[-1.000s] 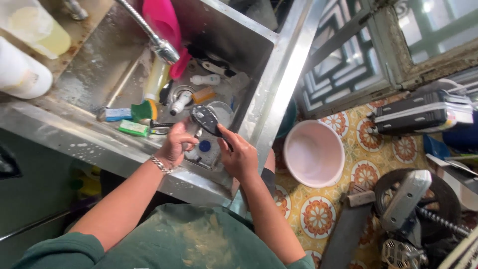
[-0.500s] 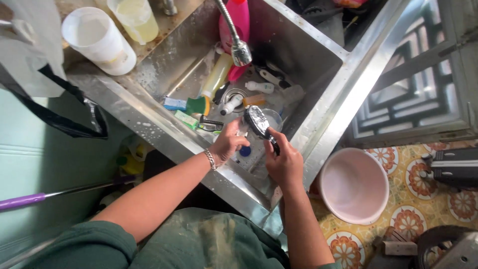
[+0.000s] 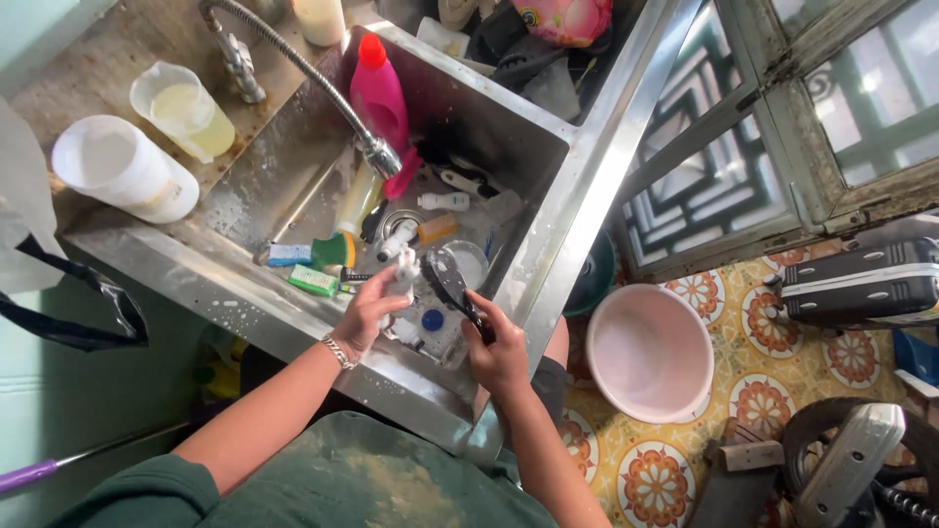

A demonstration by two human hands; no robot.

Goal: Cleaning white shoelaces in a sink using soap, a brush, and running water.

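Right hand (image 3: pixel 497 354) closed around the handle end of a dark ladle (image 3: pixel 452 282), gripping it firmly over the front part of the steel sink (image 3: pixel 577 205). Left hand (image 3: pixel 370 311) curled tight on a foamy white sponge (image 3: pixel 402 274), pressed just beside the ladle's dark head. Two hands, one ladle, one sponge. Ladle's long axis running diagonally, head pointing up and left toward the drain, handle pointing down and right into the right palm. One flexible tap (image 3: pixel 377 154) hanging above the basin, with one pink bottle (image 3: pixel 379 93) standing against the back wall. Assorted small items lying on the sink bottom, among them a white tube (image 3: pixel 443 201) and a green bar (image 3: pixel 313 281); exact count hard to tell. Two pale plastic cups (image 3: pixel 122 168) lying on the worktop (image 3: pixel 127 59) to the left. One pink basin (image 3: pixel 650 354) on the patterned floor (image 3: pixel 773 323), well apart to the right.
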